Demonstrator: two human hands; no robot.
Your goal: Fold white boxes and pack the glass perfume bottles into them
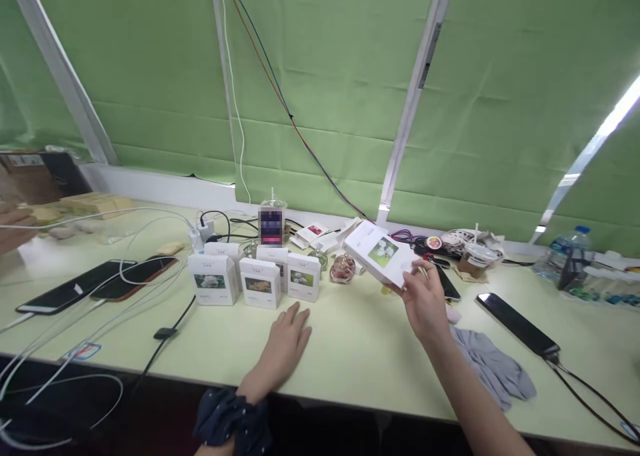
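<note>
- Tabletop (360,356) lies bare toward its near edge.
- White box (364,251), right of standing boxes (261,286), faces near, long axis sloping down rightward.
- Right hand (424,297) grasps it; left hand (286,344) lies released.

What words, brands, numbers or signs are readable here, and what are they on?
Nothing reads clearly enough to quote.
White box in the right hand: small print, too blurred.
Standing white boxes: lines above and beside their flower pictures, too small.
Cup with a straw: its front is pixelated, unreadable.
Cardboard box at far left: pale label, too blurred.
</note>
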